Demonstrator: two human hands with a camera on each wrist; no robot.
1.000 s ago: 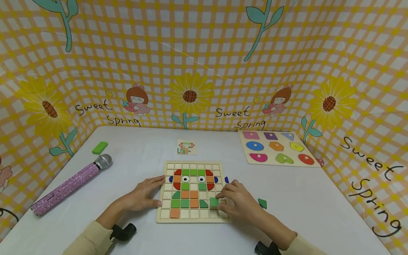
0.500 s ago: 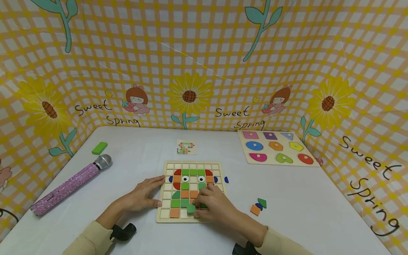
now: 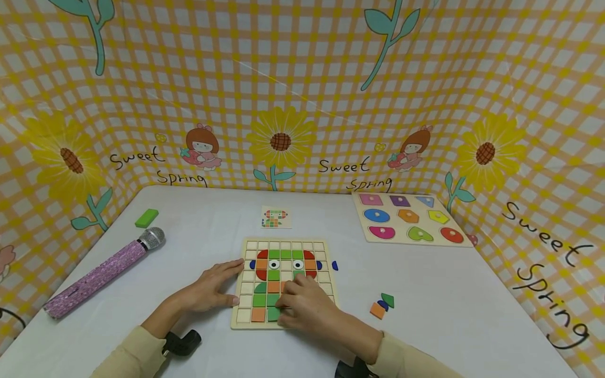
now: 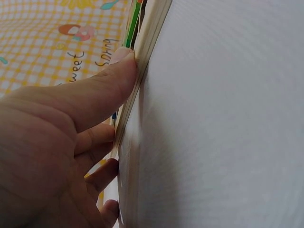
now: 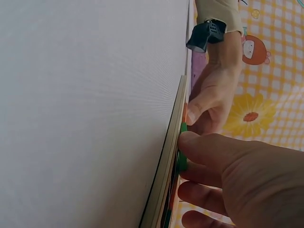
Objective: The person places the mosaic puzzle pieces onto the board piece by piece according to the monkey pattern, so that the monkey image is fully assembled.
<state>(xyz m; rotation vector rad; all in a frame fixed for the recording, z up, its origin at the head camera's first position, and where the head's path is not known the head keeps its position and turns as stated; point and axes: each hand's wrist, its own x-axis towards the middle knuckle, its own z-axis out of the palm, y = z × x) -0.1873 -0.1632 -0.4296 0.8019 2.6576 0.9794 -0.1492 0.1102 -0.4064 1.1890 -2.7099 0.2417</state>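
Note:
A wooden grid board [image 3: 250,326] lies on the table, with red, green and orange tiles and two eye tiles set in its squares. My left hand [image 3: 208,290] rests at the board's left edge, thumb and fingertips against the side, as the left wrist view shows along the board's edge [image 4: 151,42]. My right hand [image 3: 314,308] is over the lower middle of the board. Its thumb and forefinger pinch a green square tile [image 3: 272,314] in the bottom row, right beside an orange tile [image 3: 258,315]. This hand hides several squares at the board's lower right.
Right of the board lie an orange square [image 3: 377,311], a green piece [image 3: 387,300] and blue pieces, one [image 3: 335,265] by the board's edge. Behind stand a pattern card [image 3: 277,224] and a shape puzzle [image 3: 368,239]. A microphone [image 3: 99,278] and green block [image 3: 147,218] lie left.
My right hand has moved left across the board, bringing the green square tile down to the bottom row next to the orange one. My left hand has stayed at the board's edge.

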